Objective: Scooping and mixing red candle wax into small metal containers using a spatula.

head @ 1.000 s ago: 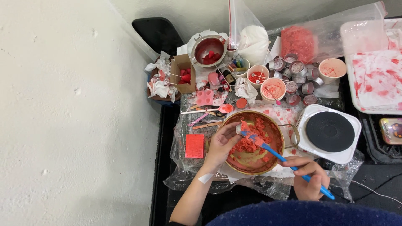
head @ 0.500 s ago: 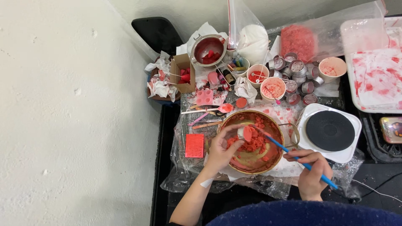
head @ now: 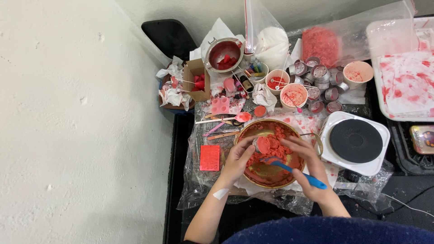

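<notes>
Head view: the left hand (head: 236, 158) grips a small round tin (head: 261, 144) heaped with crumbly red wax over the brass bowl (head: 253, 174), while the right hand (head: 307, 169), just beside it, clasps a blue spoon (head: 294, 171) and presses fingertips onto the tin

Head camera, steeply down, close overhead

1. Looks like a home craft setup, not a real workshop: a small table (head: 181, 135) shoved against a plain white wall (head: 81, 113).
2. Plastic sheeting (head: 199, 190) covers the top, all stained red.
3. A single hot plate (head: 356, 141), a pile of little tins (head: 316, 79), paper cups (head: 294, 96) and a bag of red flakes (head: 321, 45).
</notes>
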